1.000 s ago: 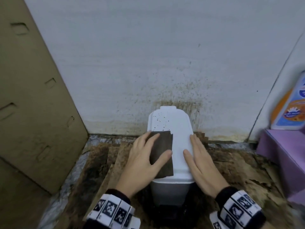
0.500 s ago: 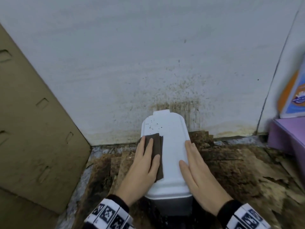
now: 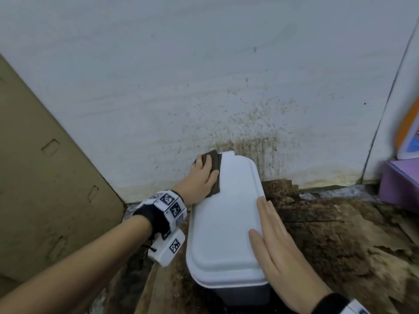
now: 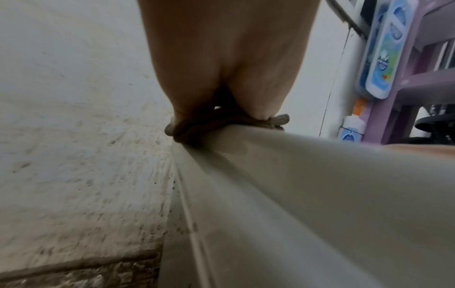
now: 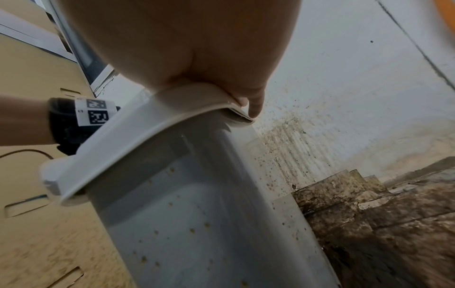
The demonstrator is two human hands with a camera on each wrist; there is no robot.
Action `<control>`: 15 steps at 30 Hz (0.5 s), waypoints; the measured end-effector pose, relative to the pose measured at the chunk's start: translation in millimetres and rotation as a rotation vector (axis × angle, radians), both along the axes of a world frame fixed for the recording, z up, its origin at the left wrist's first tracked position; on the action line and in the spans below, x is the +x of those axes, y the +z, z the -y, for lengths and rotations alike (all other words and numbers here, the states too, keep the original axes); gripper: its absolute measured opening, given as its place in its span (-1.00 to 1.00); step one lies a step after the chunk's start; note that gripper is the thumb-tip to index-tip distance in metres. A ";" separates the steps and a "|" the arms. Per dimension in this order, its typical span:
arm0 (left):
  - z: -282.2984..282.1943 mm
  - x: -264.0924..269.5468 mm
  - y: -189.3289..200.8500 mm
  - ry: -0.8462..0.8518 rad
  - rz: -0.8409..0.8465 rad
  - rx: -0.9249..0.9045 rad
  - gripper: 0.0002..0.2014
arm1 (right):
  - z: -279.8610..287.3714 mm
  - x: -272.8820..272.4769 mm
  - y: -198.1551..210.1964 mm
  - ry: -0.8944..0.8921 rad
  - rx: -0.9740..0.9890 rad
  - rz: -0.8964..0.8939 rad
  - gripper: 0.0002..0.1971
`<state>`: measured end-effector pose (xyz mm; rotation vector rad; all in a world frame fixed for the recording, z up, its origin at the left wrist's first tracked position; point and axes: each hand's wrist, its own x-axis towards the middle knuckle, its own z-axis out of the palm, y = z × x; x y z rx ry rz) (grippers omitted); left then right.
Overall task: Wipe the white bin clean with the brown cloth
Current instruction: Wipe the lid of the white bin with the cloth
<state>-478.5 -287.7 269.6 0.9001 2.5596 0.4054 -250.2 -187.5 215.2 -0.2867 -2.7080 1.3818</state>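
The white bin (image 3: pixel 223 223) stands against the wall, its lid closed. My left hand (image 3: pixel 204 171) lies flat on the brown cloth (image 3: pixel 215 175) and presses it onto the lid's far left corner. In the left wrist view the cloth (image 4: pixel 229 122) is bunched under my palm at the lid's edge (image 4: pixel 320 185). My right hand (image 3: pixel 265 218) rests flat along the lid's right edge, fingers straight. From the right wrist view my fingertips (image 5: pixel 253 105) reach just past the lid rim (image 5: pixel 147 132), and the bin's side wall (image 5: pixel 197 214) carries small brown specks.
A cardboard panel (image 3: pixel 45 200) leans at the left. The white wall (image 3: pixel 226 98) behind the bin is spattered with brown stains. Dirty, torn cardboard (image 3: pixel 328 234) covers the floor. A purple shelf (image 3: pixel 399 182) with an orange and blue bottle (image 3: pixel 408 137) stands at the right.
My left hand has slid the cloth from the lid's near left part to its far left corner. The dark specks at the lid's far end are gone. The right hand stayed on the right edge.
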 end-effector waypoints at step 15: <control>51.8 88.0 -8.8 -0.040 0.026 0.016 -0.36 | 2.5 7.1 1.9 0.018 0.028 0.007 -0.33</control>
